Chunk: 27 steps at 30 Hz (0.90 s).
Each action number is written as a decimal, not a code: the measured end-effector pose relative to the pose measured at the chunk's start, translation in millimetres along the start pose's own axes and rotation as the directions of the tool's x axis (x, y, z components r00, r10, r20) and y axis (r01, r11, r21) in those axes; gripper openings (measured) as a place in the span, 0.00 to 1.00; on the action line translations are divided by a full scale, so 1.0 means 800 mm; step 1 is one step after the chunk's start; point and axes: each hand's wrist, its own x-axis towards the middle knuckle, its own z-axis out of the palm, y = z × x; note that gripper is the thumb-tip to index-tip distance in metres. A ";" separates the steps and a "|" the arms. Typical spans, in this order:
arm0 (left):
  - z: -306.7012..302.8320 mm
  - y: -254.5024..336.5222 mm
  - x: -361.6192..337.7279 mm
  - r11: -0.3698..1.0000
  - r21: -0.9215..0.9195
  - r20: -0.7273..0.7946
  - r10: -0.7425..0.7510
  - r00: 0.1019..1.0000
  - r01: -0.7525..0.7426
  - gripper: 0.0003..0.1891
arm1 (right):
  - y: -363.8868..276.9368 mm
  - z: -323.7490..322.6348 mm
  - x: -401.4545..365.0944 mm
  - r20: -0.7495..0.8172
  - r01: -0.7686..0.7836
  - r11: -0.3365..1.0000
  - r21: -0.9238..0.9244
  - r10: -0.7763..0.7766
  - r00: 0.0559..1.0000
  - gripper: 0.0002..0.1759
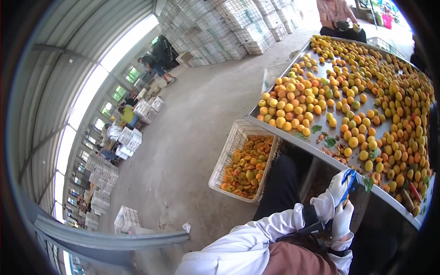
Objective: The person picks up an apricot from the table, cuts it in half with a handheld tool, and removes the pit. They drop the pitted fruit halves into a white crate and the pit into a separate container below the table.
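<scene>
My left hand (pixel 338 187), in a white glove, is closed at the front edge of a metal table (pixel 308 145). A bright blue thing (pixel 351 182) shows at its fingers; whether it is a tool or part of the glove cannot be made out. Just below it my right hand (pixel 342 219), also gloved in white, is closed and nearly touches the left. A small orange piece, apparently an apricot (pixel 345 200), shows between the hands at the right fingertips. Many whole apricots (pixel 288 103) cover the table beside them, with green leaves (pixel 330 142) among them.
A white plastic crate (pixel 219 172) of halved apricots (pixel 245 167) stands on the floor left of my leg (pixel 279 183). A red-handled item (pixel 414 191) lies at the table's right. Another person (pixel 337 18) sits across the table. Stacked crates (pixel 229 32) and other workers are farther back.
</scene>
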 end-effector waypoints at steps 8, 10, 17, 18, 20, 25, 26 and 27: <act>-0.019 -0.012 0.020 0.980 0.196 0.089 -0.043 0.995 0.025 0.16 | -0.013 -0.010 0.003 0.058 0.026 0.987 -0.156 -0.017 0.998 0.13; -0.024 -0.008 0.019 0.999 0.031 0.204 0.004 0.979 -0.010 0.15 | -0.012 -0.016 0.005 0.042 0.058 0.969 -0.240 -0.050 0.998 0.13; -0.018 0.004 0.005 0.849 -0.500 0.198 -0.083 0.977 0.174 0.14 | 0.003 -0.011 0.011 0.010 -0.003 1.000 0.013 0.003 1.000 0.11; -0.019 -0.005 0.009 0.810 -0.548 0.188 -0.123 0.974 0.208 0.15 | -0.009 -0.006 0.006 -0.015 0.039 0.988 -0.151 -0.042 0.999 0.10; -0.026 0.009 0.006 0.755 -0.569 0.235 -0.230 0.944 0.326 0.22 | -0.007 0.011 -0.001 -0.075 0.238 0.955 -0.178 -0.254 0.964 0.11; -0.019 0.036 -0.007 0.839 -0.446 0.126 -0.287 0.950 0.312 0.29 | -0.029 0.010 -0.009 -0.086 0.234 0.926 -0.296 -0.270 0.959 0.10; -0.017 0.042 -0.009 0.857 -0.424 0.152 -0.252 0.956 0.293 0.25 | -0.031 0.009 -0.008 -0.099 0.214 0.925 -0.315 -0.256 0.962 0.11; -0.015 0.040 -0.009 0.840 -0.464 0.156 -0.233 0.960 0.279 0.25 | -0.033 0.008 -0.007 -0.104 0.201 0.923 -0.329 -0.247 0.964 0.11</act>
